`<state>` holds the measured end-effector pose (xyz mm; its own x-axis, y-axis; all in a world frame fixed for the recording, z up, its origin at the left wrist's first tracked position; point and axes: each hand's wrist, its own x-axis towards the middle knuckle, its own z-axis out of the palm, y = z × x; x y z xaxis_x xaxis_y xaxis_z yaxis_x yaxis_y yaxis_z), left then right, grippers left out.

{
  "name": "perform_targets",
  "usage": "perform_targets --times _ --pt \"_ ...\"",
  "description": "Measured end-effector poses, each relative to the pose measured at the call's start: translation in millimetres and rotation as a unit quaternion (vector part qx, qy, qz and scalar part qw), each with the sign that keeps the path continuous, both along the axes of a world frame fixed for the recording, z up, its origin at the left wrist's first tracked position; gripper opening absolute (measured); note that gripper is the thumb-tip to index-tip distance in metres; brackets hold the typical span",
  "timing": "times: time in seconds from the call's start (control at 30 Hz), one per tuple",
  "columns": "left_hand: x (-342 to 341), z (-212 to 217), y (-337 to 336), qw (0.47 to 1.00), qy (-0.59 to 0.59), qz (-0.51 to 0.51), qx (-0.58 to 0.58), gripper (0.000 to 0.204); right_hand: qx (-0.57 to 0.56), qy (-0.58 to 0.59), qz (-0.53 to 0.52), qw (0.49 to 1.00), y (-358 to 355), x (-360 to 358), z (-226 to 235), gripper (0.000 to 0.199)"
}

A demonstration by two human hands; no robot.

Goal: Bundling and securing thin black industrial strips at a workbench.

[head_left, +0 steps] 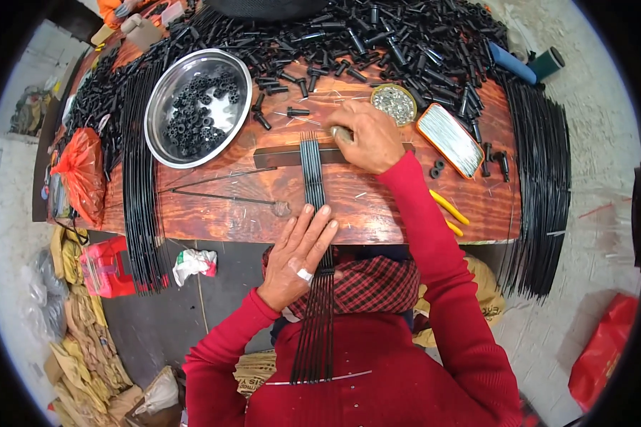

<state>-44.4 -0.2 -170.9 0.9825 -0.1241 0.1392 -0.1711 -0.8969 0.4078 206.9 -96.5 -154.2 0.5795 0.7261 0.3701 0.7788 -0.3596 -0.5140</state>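
Note:
A flat row of thin black rods [313, 171] runs from the table down over my lap, with pale thin tips at the far end. My left hand [299, 249] lies flat on the rods at the table's near edge, fingers stretched out and a white strip around one finger. Under the rods' far part is a dark bar [274, 156] lying crosswise. My right hand [367, 135] is closed just right of the tips, above the bar. A rounded brownish-grey end [342, 134] shows at its fingers; the rest is hidden by the hand.
A steel bowl [153, 117] of black rings stands left. Black plastic parts [420, 43] heap along the back. At right are a round tin [394, 87] of small metal bits, an orange-rimmed tray [426, 128] of pins and yellow-handled pliers [449, 206]. Rod bundles [541, 192] hang at the right edge.

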Motion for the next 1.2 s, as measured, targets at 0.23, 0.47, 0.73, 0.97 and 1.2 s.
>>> perform_targets --times 0.23,0.47,0.73,0.97,1.2 --pt "0.1 -2.4 -4.0 1.000 0.010 0.007 -0.008 0.081 -0.018 0.019 0.023 0.999 -2.4 6.9 0.3 0.018" --pt "0.3 -4.6 -3.4 1.000 0.015 0.006 0.003 0.084 -0.042 0.047 0.020 0.998 -0.6 7.2 -3.7 0.019" --pt "-1.7 -8.7 -2.9 1.000 0.010 0.007 0.006 0.084 -0.032 0.055 0.018 0.998 2.2 5.5 -4.3 0.017" --pt "-3.4 -7.7 -2.7 1.000 0.018 0.010 0.001 0.083 -0.032 0.069 0.016 0.997 5.7 3.3 -6.0 0.015" --pt "-1.5 -7.7 -3.8 1.000 0.011 0.007 0.005 0.083 0.019 0.094 0.036 0.995 8.2 6.6 -16.0 0.015"
